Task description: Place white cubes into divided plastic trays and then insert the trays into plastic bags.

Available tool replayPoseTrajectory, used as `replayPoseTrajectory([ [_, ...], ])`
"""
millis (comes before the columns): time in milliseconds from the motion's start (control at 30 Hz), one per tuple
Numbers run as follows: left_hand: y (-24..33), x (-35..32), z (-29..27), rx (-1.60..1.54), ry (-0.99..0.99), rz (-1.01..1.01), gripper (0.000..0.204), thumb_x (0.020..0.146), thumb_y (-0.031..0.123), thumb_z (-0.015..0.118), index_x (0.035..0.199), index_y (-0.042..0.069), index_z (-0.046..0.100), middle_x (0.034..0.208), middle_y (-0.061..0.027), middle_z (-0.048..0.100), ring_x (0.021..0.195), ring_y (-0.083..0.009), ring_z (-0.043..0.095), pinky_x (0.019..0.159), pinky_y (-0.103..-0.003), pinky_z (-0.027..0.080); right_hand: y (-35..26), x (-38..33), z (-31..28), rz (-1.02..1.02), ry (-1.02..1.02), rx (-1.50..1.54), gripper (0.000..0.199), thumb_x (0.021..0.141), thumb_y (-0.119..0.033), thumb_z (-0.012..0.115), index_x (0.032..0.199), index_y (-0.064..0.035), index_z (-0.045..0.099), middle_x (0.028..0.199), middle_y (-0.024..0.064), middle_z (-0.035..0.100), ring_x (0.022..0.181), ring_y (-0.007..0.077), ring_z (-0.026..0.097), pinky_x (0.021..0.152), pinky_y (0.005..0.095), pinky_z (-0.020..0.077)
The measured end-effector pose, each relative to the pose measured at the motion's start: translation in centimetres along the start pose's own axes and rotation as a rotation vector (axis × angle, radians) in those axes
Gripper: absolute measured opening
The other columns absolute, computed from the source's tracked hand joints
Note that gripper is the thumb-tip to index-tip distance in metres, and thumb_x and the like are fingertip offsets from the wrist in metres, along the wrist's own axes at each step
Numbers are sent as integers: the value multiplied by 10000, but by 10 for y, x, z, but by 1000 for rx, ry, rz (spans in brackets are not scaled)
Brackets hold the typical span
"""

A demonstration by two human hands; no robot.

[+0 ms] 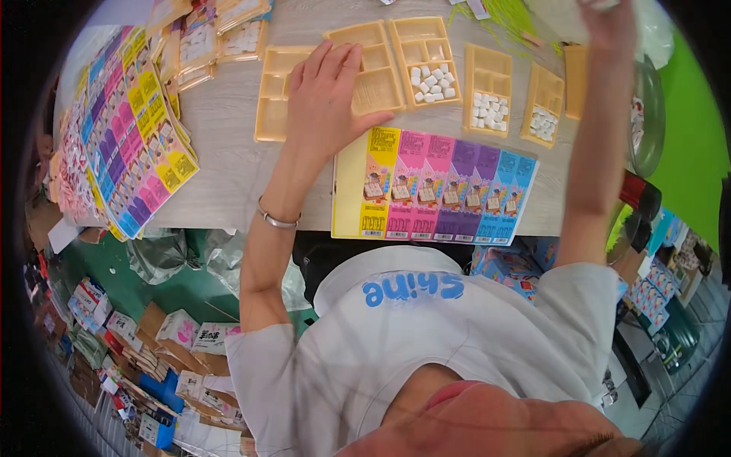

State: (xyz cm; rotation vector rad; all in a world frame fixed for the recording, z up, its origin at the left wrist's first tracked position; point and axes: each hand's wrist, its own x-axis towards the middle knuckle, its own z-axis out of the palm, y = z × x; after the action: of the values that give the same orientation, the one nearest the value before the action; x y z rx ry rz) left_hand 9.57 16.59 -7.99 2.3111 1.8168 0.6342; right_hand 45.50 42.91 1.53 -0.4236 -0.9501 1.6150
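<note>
Progress: the work in hand is judged partly complete. Tan compartment trays stand in a row on the surface (221,164). The third tray (426,61), fourth tray (487,74) and fifth tray (543,95) from the left each hold loose white pieces (434,85) in the near compartment; their other visible compartments show none. The leftmost tray (272,107) and second tray (378,87) show no pieces where visible, so filling is judged outstanding there. Stacked trays (199,42) at the far left also contain white pieces. A coloured label sheet (442,186) lies at the near edge, uncut as far as can be seen; more printed sheets (141,129) are piled at the left.

Fingers: the left hand (324,99) lies over the leftmost and second trays, fingers slightly bent and little parted, thumb spread wide of them. It appears to rest on the trays; no firm grasp is evident. The right hand (609,23) is cut off by the upper edge; whether its fingers are released or grasping cannot be determined.
</note>
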Motion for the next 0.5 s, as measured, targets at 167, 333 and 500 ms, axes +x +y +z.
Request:
replayPoseTrajectory([
  [167, -4, -7, 10, 15, 77, -9, 985, 617, 571, 885, 1397, 65, 558, 1344, -71, 590, 1385, -290, 442, 1114, -470, 345, 177, -136, 113, 398, 69, 372, 185, 1048, -191, 561, 1100, -74, 694, 955, 28, 714, 824, 115, 652, 757, 270, 519],
  [333, -9, -8, 14, 5, 136, 19, 1001, 586, 644, 864, 1367, 78, 595, 1335, -61, 611, 1375, -274, 457, 1126, -464, 332, 221, -166, 163, 83, 262, -353, 128, 1005, -174, 646, 950, -58, 653, 790, 9, 681, 664, 87, 645, 585, 229, 506],
  [500, -9, -8, 16, -17, 162, 22, 1004, 578, 676, 848, 1351, 83, 608, 1341, -63, 614, 1366, -269, 470, 1132, -460, 327, 225, -170, 168, -35, 265, -476, 209, 1037, -172, 558, 895, -51, 651, 774, 38, 665, 637, 79, 588, 579, 223, 479],
])
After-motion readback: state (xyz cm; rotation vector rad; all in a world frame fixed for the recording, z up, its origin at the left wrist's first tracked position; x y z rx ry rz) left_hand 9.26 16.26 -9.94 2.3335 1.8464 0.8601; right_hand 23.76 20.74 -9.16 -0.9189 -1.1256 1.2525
